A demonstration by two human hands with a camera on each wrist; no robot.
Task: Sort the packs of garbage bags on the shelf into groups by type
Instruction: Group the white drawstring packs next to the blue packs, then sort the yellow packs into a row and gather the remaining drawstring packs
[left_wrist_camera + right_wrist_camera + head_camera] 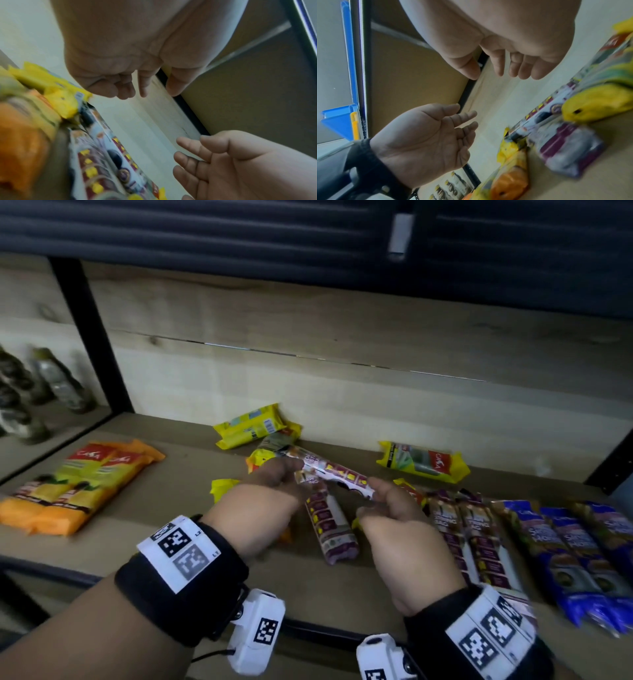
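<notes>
From the head, our left hand (263,501) and right hand (400,525) flank a maroon-and-white pack (329,474) that lies tilted over yellow packs (253,424) mid-shelf (171,508). Orange packs (78,487) lie to the left, maroon packs (472,539) and blue packs (565,549) to the right.

From the left wrist, our left hand (116,54) has loose, empty fingers. The pack (102,162) lies below.

From the right wrist, our right hand (505,33) is slack and holds nothing.
</notes>
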